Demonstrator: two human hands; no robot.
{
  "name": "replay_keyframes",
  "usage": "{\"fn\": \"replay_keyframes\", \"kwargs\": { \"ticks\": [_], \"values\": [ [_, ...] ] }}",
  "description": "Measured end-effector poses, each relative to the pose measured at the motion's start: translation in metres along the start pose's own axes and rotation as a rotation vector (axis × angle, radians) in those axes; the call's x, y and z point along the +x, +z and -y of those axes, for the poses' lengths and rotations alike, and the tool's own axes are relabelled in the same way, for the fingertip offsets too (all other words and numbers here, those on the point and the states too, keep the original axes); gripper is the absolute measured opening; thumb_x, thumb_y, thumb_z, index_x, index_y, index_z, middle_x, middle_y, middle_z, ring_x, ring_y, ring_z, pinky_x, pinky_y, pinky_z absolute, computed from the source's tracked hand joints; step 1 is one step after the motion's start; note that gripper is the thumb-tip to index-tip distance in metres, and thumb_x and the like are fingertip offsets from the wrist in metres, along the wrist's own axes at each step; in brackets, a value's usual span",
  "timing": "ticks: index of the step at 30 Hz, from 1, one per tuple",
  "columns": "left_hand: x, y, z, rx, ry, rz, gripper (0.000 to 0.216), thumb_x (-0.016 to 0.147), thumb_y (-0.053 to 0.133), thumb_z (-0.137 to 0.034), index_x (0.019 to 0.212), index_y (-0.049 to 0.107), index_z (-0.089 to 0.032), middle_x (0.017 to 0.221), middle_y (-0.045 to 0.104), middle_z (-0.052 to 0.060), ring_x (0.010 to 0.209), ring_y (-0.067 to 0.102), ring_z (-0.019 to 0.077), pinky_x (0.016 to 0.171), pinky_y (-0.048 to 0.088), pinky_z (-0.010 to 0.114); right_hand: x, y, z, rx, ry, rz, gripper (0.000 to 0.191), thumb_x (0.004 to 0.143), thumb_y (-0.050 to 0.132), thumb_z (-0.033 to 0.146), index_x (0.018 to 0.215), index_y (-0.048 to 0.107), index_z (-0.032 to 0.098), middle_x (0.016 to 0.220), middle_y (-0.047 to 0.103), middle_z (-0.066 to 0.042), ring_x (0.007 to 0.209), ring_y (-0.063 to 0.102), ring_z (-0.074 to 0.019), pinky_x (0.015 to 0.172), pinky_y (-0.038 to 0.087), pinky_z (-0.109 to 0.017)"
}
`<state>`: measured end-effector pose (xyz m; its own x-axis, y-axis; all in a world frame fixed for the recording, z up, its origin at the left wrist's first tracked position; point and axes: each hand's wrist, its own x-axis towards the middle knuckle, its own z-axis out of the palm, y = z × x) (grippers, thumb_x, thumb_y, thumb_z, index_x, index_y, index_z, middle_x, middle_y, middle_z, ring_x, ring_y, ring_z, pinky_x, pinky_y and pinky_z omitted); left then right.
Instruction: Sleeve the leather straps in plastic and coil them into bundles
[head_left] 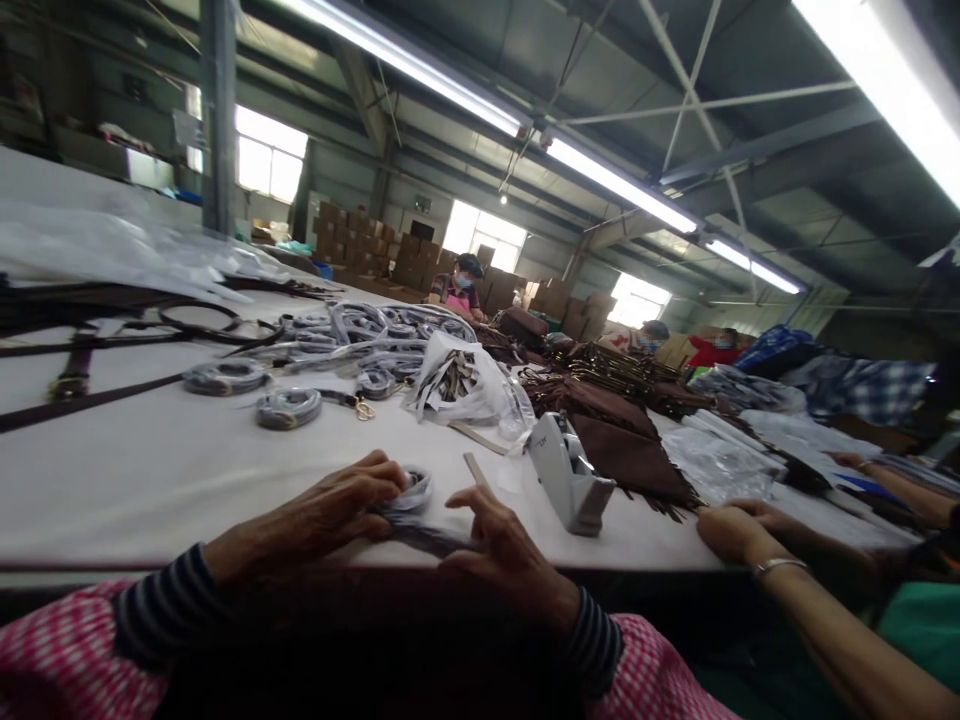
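both hands' fingers pinching wrapped strap [411,510]; tape dispenser [568,475] just right, strap coils [289,407] behind, co-worker's hand [731,530] nearby.

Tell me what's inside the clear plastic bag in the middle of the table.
The clear plastic bag holds a bunch of pale strips with dark parts; its crumpled folds hide the rest.

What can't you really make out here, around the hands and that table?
- Head view: the wrapped strap between the left hand and right hand is mostly covered by fingers.
- The neighbour's hand hides whatever it touches.
- The tape dispenser shows a label too small to read.
- The contents of the plastic bag are blurred.
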<state>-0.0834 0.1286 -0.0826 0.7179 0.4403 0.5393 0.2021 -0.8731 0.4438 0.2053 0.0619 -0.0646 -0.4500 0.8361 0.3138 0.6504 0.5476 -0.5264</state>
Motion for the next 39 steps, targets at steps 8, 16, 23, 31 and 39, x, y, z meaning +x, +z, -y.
{"fn": "replay_keyframes", "kwargs": {
  "ticks": [8, 16, 23, 31, 39],
  "values": [
    [0.008, -0.013, -0.011, -0.135, 0.087, 0.063, 0.026, 0.094, 0.061, -0.012, 0.117, 0.061, -0.025, 0.118, 0.069, 0.006, 0.107, 0.062, 0.0207, 0.093, 0.051, 0.034, 0.006, -0.016, -0.002, -0.228, -0.08, 0.045, 0.036, 0.091, 0.065, 0.006, 0.123, 0.068, 0.022, 0.097, 0.072, -0.004, 0.085, 0.065, -0.019, 0.077, 0.044, -0.029],
    [0.024, -0.031, -0.031, 0.017, -0.071, 0.228, 0.023, 0.085, 0.064, -0.01, 0.099, 0.074, -0.027, 0.125, 0.07, 0.005, 0.115, 0.057, 0.0252, 0.097, 0.048, 0.035, 0.062, -0.013, -0.01, -0.421, -0.252, 0.181, 0.028, 0.094, 0.073, 0.016, 0.117, 0.075, 0.031, 0.099, 0.074, -0.001, 0.084, 0.067, -0.0175, 0.069, 0.038, -0.027],
    [0.045, -0.022, -0.045, 0.404, -0.318, 0.359, 0.023, 0.086, 0.071, -0.023, 0.109, 0.072, -0.025, 0.114, 0.072, 0.007, 0.108, 0.055, 0.0301, 0.089, 0.043, 0.04, 0.081, -0.007, 0.01, -0.49, -0.127, 0.321, 0.019, 0.087, 0.068, 0.009, 0.096, 0.076, 0.024, 0.092, 0.078, -0.004, 0.086, 0.07, -0.0218, 0.07, 0.034, -0.03],
    [0.045, 0.014, -0.04, 0.359, -0.537, 0.195, 0.017, 0.098, 0.056, -0.031, 0.105, 0.07, -0.023, 0.108, 0.068, 0.007, 0.111, 0.052, 0.0303, 0.089, 0.045, 0.039, 0.08, -0.006, -0.005, -0.231, -0.067, 0.28, 0.026, 0.086, 0.075, 0.017, 0.111, 0.076, 0.024, 0.09, 0.077, -0.001, 0.083, 0.069, -0.0175, 0.073, 0.042, -0.025],
    [0.041, 0.015, -0.035, 0.441, -0.406, 0.206, 0.02, 0.099, 0.05, -0.031, 0.088, 0.064, -0.023, 0.102, 0.067, 0.006, 0.109, 0.053, 0.0292, 0.084, 0.045, 0.037, 0.048, -0.064, -0.058, 0.031, 0.206, -0.045, 0.018, 0.093, 0.061, 0.02, 0.099, 0.075, 0.011, 0.078, 0.071, -0.005, 0.065, 0.064, -0.0143, 0.064, 0.047, -0.026]
  ]
}}
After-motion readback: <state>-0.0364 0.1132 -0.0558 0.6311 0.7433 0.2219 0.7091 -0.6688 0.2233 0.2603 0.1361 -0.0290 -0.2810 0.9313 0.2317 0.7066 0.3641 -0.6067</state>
